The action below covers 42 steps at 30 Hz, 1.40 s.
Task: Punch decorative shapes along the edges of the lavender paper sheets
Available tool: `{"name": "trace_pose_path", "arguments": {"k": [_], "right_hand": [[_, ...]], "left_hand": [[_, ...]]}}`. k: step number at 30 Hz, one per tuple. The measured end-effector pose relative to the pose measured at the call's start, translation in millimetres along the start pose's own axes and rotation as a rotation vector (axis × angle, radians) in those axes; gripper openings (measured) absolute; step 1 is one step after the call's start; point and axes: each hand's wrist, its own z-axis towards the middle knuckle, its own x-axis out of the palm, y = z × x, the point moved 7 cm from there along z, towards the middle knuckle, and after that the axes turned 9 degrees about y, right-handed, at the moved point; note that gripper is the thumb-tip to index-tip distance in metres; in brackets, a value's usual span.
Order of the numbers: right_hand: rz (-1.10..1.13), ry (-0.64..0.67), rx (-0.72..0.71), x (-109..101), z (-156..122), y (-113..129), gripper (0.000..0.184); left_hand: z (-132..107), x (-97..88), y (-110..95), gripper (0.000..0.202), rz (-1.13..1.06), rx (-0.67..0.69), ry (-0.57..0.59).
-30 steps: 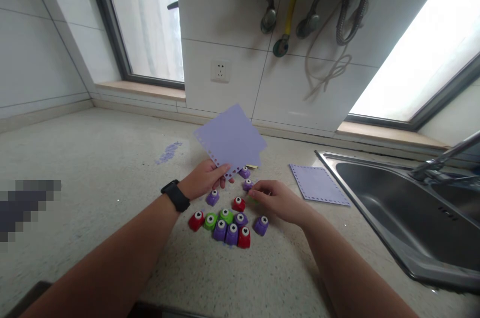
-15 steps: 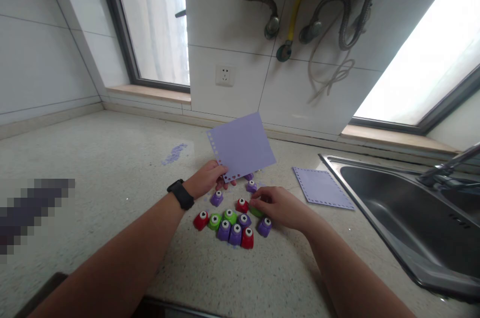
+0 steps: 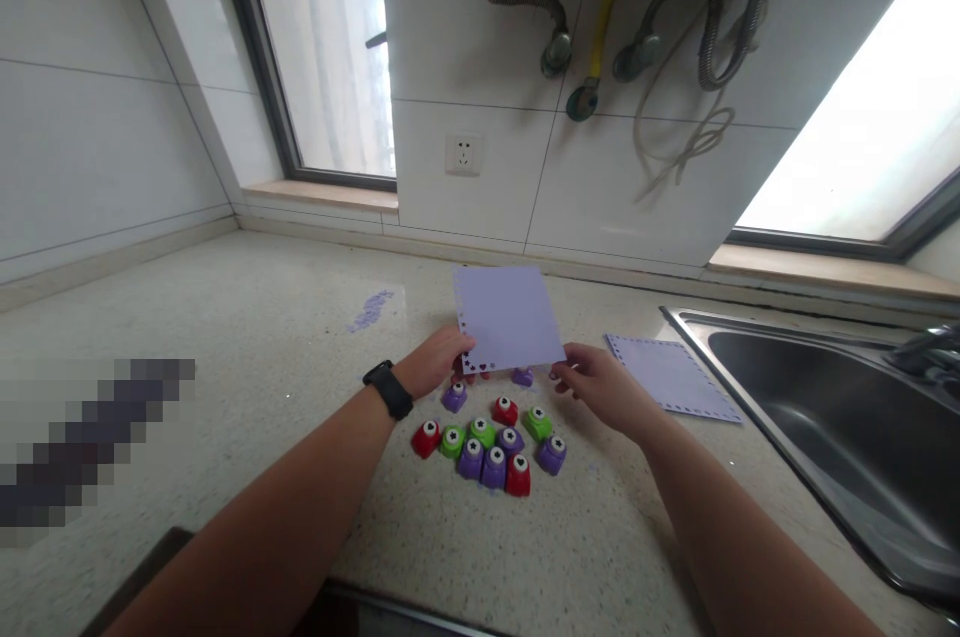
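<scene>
A purple sheet of paper (image 3: 510, 317), with small star and heart holes along its left and lower edges, is raised off the counter. My left hand (image 3: 442, 359), a black watch at its wrist, pinches its lower left corner. At the lower right corner my right hand (image 3: 596, 382) has its curled fingers closed on the paper. Below the sheet stand several small craft punches: a green punch (image 3: 538, 422), a red punch (image 3: 505, 410), a purple punch (image 3: 552, 454) and others in a cluster. Another purple punch (image 3: 523, 376) is partly hidden under the paper's lower edge.
A second purple sheet (image 3: 671, 375) with punched edges lies right of my right hand, beside the steel sink (image 3: 825, 427). Purple paper bits (image 3: 370, 310) lie on the counter (image 3: 300, 487) at the left. Behind are the tiled wall, a socket (image 3: 463, 155) and hoses.
My right hand has left the green punch and moved up to the sheet's lower right corner. The sheet has turned straighter and dropped a little; the view has shifted slightly.
</scene>
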Motion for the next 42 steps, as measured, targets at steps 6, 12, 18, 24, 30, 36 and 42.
{"name": "trace_pose_path", "arguments": {"k": [6,12,18,24,30,36,42], "right_hand": [[0.275,-0.016,0.002,0,1,-1,0.025],[0.447,-0.053,-0.016,5,3,-3,0.021],[0.643,-0.151,-0.125,2,3,-4,0.019],[0.470,-0.225,-0.150,-3,0,2,0.025],[0.433,-0.277,-0.166,-7,0,-1,0.028],[0.397,-0.295,-0.172,-9,-1,-1,0.026],[0.440,-0.331,-0.201,-7,1,1,0.036]], "left_hand": [[3,1.3,7,0.025,-0.096,0.013,0.016],[5,6.3,7,0.027,-0.143,0.007,0.043],[3,5.8,7,0.021,-0.144,-0.007,0.025],[1,8.5,2,0.016,-0.134,-0.031,-0.018],[1,6.7,2,0.015,-0.108,-0.030,-0.040],[1,2.9,2,0.009,-0.091,0.014,-0.080],[5,2.0,6,0.016,-0.173,0.040,-0.143]]}}
